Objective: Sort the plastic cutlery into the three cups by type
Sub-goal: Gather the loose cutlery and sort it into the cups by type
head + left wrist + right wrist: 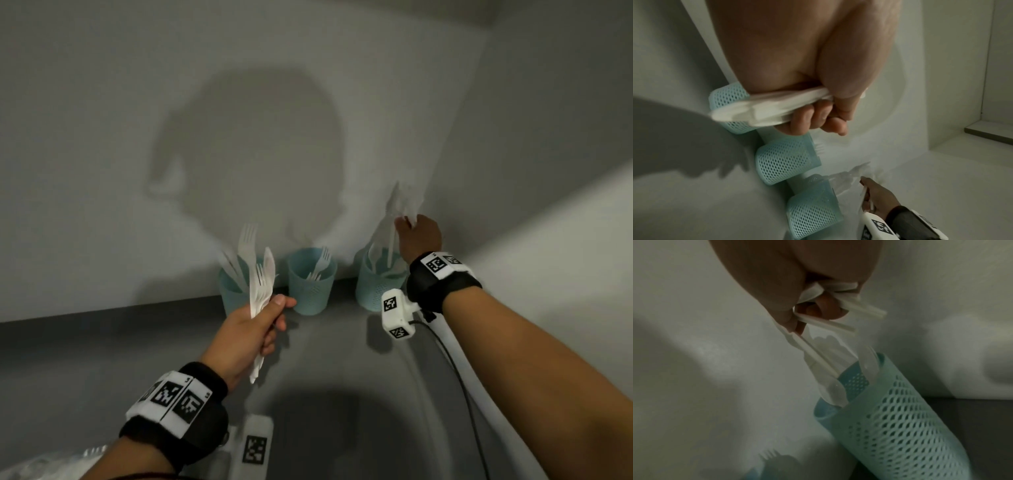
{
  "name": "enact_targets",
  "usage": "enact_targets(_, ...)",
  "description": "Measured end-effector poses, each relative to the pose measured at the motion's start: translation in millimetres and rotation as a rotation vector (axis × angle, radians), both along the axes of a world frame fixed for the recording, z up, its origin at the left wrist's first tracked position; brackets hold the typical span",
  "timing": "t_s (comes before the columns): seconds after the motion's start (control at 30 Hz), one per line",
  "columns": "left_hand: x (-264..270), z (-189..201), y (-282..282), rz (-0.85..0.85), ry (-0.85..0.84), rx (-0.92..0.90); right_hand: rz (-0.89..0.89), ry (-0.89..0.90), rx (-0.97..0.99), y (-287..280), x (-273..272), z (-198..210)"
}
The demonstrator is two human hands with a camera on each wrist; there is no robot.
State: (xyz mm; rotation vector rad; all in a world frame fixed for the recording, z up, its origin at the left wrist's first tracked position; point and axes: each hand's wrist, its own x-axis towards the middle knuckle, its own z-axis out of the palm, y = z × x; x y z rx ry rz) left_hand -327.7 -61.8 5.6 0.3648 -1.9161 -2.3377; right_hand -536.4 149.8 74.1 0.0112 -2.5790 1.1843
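Three pale blue mesh cups stand in a row against the wall: left cup (230,291), middle cup (311,284), right cup (376,284). My left hand (263,325) grips a bundle of white plastic forks and a knife (261,274) upright, in front of the left cup. My right hand (416,236) hovers above the right cup and pinches a bunch of white spoons (824,363); their lower ends reach into that cup (900,418). White forks (320,265) stand in the middle cup. More white cutlery sticks out of the left cup.
The cups sit at the back of a grey counter (342,359) that meets a white wall (274,102). A black cable (455,370) runs along the counter under my right forearm. A white tagged block (255,442) lies near the front edge.
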Motion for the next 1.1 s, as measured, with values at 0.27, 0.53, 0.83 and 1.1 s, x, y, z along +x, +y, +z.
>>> enact_targets(0.27, -8, -11, 8, 0.014, -0.035, -0.008, 0.077, -0.114, 0.221, 3, -19, -34)
enact_targets(0.53, -4, -2, 10, 0.037, -0.034, 0.051, 0.163, 0.019, -0.04, -5, 11, 20)
enact_targets(0.83, 5, -1, 8, 0.015, -0.048, 0.053, 0.424, -0.331, -0.141, -88, 38, -2)
enact_targets(1.1, 8, -3, 3, -0.018, -0.019, 0.137, 0.52, -0.39, 0.142, -101, 45, -19)
